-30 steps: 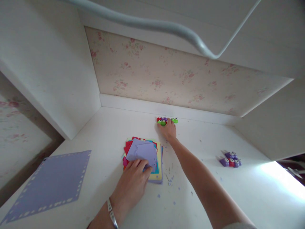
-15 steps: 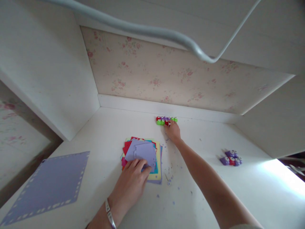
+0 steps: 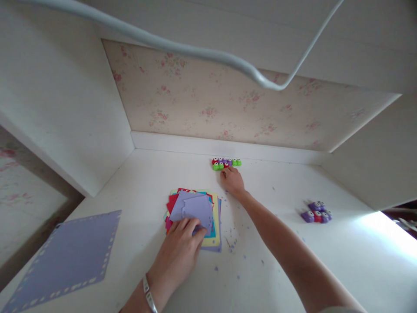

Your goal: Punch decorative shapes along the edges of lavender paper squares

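My left hand (image 3: 184, 243) rests on a stack of coloured paper sheets (image 3: 213, 241), its thumb and fingers bent together over the top purple sheet (image 3: 198, 208). Something dark purple-blue shows under the fingertips, mostly hidden. Farther back, my right hand (image 3: 232, 180) lies low on the white surface with curled fingers, just in front of a cluster of small green, red and purple pieces with eye-like tops (image 3: 220, 165). Whatever those fingers may hold is hidden.
At left lies a large purple sheet (image 3: 71, 256) with cut-outs along its edges. Several purple and red eye-topped pieces (image 3: 317, 215) stand at right. Paper scraps (image 3: 233, 248) dot the white tabletop (image 3: 260, 278). A pale cable (image 3: 195, 50) hangs across above.
My right hand has drawn back slightly from the eye-topped cluster, toward me, uncovering more of its front row. My left hand stays on the stack. The view has shifted a little.
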`<control>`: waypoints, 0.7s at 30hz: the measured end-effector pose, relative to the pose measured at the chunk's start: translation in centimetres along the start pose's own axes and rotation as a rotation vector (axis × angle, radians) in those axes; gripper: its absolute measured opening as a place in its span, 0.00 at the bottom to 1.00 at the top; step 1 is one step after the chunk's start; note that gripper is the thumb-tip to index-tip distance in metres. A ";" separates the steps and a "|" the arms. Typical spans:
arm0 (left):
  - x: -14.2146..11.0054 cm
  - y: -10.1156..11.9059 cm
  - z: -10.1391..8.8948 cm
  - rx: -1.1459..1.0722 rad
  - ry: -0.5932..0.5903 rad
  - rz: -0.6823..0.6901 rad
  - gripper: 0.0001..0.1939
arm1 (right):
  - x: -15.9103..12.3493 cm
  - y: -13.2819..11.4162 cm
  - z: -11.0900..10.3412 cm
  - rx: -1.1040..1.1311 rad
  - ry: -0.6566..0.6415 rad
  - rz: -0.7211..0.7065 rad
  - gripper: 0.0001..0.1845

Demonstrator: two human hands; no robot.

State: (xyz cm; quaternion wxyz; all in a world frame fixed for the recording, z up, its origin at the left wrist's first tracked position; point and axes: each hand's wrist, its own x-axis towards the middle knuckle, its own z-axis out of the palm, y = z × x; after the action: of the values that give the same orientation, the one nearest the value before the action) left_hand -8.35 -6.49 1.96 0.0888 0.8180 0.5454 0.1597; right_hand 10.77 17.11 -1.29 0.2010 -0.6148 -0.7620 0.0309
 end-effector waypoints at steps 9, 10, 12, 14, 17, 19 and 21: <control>0.0 0.0 0.1 0.000 -0.006 0.003 0.11 | -0.4 0.1 -0.9 0.026 -0.029 -0.055 0.14; 0.0 -0.1 0.1 0.006 -0.004 0.007 0.11 | -1.1 0.5 -1.2 0.034 -0.034 -0.062 0.14; 0.1 -0.2 0.2 0.020 -0.001 0.016 0.11 | -3.1 1.6 -2.3 0.045 -0.044 -0.067 0.13; 0.1 -0.4 0.4 0.032 -0.007 0.035 0.11 | -5.7 3.4 -3.8 0.051 -0.047 -0.057 0.13; 0.1 -0.7 0.8 0.044 0.000 0.067 0.12 | -10.1 7.5 -6.9 0.071 0.037 0.014 0.13; 0.1 -0.9 0.9 0.054 0.006 0.075 0.12 | -12.8 11.0 -9.1 0.037 0.193 0.120 0.13; 0.0 -0.9 0.9 0.063 0.011 0.080 0.13 | -15.0 14.7 -11.1 -0.003 0.290 0.211 0.16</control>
State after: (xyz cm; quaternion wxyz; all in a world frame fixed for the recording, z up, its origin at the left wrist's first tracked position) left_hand -8.77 -6.10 0.80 0.0535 0.8406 0.5175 0.1505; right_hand 30.60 4.16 0.51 0.3035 -0.6897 -0.6563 -0.0384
